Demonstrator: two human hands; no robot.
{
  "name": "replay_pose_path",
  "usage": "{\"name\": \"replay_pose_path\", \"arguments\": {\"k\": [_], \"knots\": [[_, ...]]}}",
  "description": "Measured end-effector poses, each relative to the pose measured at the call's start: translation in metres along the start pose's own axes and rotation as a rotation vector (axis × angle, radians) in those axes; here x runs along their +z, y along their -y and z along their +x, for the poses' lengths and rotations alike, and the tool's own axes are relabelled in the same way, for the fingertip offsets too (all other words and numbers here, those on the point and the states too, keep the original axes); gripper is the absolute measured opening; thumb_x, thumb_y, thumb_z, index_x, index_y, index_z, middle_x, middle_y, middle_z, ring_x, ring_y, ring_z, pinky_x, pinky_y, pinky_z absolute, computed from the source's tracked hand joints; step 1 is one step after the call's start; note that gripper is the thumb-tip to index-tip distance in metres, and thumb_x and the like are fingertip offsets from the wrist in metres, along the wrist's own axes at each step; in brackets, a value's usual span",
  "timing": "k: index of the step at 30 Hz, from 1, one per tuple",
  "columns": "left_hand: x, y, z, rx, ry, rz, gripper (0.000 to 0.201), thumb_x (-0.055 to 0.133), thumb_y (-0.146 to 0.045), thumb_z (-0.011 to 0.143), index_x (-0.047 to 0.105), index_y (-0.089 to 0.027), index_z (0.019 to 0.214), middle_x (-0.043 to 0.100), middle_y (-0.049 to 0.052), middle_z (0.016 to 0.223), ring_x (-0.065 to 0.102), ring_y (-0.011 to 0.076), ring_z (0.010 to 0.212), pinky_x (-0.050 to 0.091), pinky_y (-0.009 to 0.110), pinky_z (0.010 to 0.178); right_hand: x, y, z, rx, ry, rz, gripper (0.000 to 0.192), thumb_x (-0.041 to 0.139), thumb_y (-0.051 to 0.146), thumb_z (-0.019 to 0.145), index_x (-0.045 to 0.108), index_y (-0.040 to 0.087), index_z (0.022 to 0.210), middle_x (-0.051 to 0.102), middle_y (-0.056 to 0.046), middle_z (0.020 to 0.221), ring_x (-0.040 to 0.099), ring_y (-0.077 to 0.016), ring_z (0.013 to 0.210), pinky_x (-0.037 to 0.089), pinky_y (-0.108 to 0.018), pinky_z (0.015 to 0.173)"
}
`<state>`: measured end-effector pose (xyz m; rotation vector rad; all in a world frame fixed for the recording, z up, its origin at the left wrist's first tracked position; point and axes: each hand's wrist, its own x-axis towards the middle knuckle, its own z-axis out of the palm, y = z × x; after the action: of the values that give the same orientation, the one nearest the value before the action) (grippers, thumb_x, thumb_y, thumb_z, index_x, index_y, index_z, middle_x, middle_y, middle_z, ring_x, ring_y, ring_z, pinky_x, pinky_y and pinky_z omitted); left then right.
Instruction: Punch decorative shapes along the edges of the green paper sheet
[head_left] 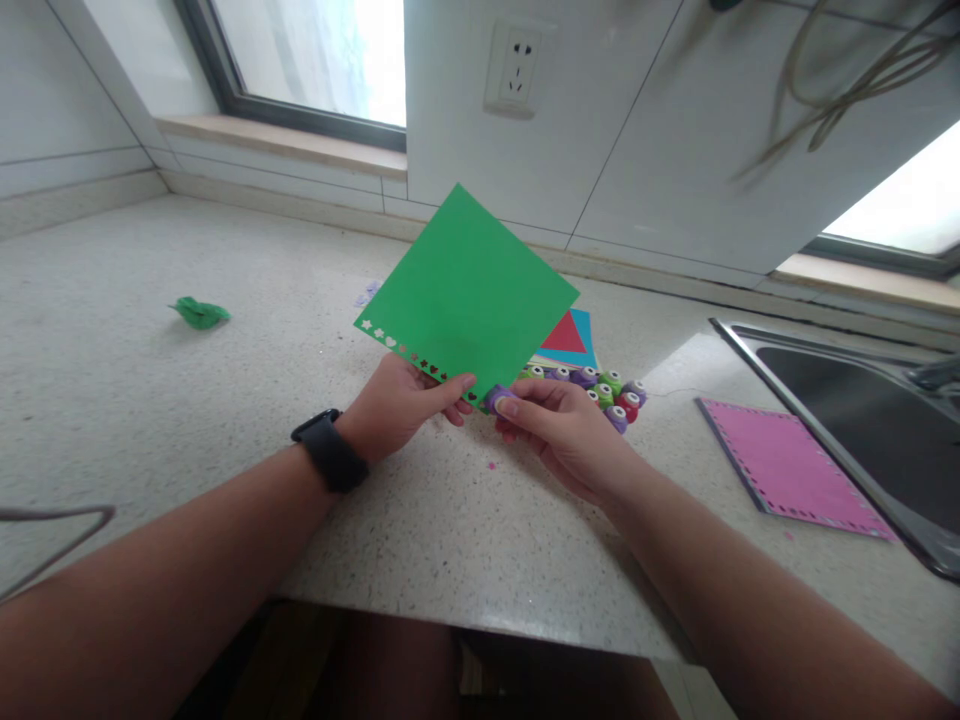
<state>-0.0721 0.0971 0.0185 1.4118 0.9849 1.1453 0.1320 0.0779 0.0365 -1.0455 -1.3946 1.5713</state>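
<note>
From the head view, we see our left hand point(401, 405) pinching the lower edge of the green paper square point(469, 290), lifted over the speckled countertop point(112, 400). Our right hand point(559, 425) is closed around a small purple craft punch point(498, 399) seated on that edge, past a row of punched shapes. We judge the edge-punching is midway; the next press needs even spacing. More punches point(611, 390) lie beyond, a pink sheet point(795, 470) rightward.
</note>
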Motion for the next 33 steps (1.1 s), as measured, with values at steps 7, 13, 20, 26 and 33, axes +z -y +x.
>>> {"name": "replay_pose_path", "arguments": {"k": [7, 13, 20, 26, 33], "knots": [[0.0000, 0.0014, -0.0002, 0.016, 0.001, 0.006, 0.023, 0.077, -0.034, 0.080, 0.069, -0.013, 0.084, 0.073, 0.005, 0.067, 0.068, 0.0159, 0.055, 0.057, 0.025, 0.050, 0.0001, -0.0015, 0.0009, 0.002, -0.001, -0.012, 0.027, 0.083, 0.042, 0.079, 0.073, 0.017, 0.074, 0.064, -0.003, 0.072, 0.055, -0.0144, 0.069, 0.042, -0.031, 0.067], [-0.0002, 0.0029, -0.0001, 0.034, 0.011, -0.003, 0.023, 0.077, -0.034, 0.082, 0.069, -0.013, 0.084, 0.073, 0.005, 0.067, 0.069, 0.0158, 0.056, 0.058, 0.025, 0.051, -0.0017, -0.0036, 0.0015, -0.003, 0.014, -0.003, 0.028, 0.083, 0.042, 0.079, 0.073, 0.017, 0.072, 0.064, -0.003, 0.070, 0.055, -0.0134, 0.067, 0.040, -0.030, 0.064], [-0.0017, 0.0052, 0.0003, 0.039, 0.016, 0.032, 0.025, 0.076, -0.037, 0.084, 0.069, -0.013, 0.086, 0.074, 0.006, 0.070, 0.068, 0.0156, 0.057, 0.057, 0.025, 0.051, -0.0021, -0.0037, 0.0002, 0.008, 0.021, -0.002, 0.027, 0.083, 0.042, 0.079, 0.073, 0.017, 0.075, 0.064, -0.002, 0.073, 0.054, -0.0127, 0.067, 0.041, -0.029, 0.063], [-0.0012, 0.0048, 0.0006, 0.047, 0.014, 0.019, 0.024, 0.076, -0.035, 0.083, 0.068, -0.013, 0.086, 0.073, 0.005, 0.068, 0.067, 0.0148, 0.055, 0.057, 0.024, 0.051, -0.0029, -0.0032, 0.0010, 0.017, 0.026, -0.001, 0.029, 0.084, 0.043, 0.079, 0.073, 0.017, 0.075, 0.064, -0.002, 0.072, 0.054, -0.0120, 0.066, 0.040, -0.028, 0.062], [-0.0015, 0.0076, 0.0012, 0.054, 0.014, 0.029, 0.023, 0.076, -0.034, 0.083, 0.069, -0.013, 0.086, 0.074, 0.005, 0.069, 0.067, 0.0149, 0.056, 0.057, 0.024, 0.050, -0.0050, -0.0051, 0.0015, -0.007, 0.031, -0.041, 0.031, 0.081, 0.044, 0.082, 0.071, 0.016, 0.075, 0.063, -0.002, 0.071, 0.054, -0.0120, 0.066, 0.040, -0.027, 0.062]]}}
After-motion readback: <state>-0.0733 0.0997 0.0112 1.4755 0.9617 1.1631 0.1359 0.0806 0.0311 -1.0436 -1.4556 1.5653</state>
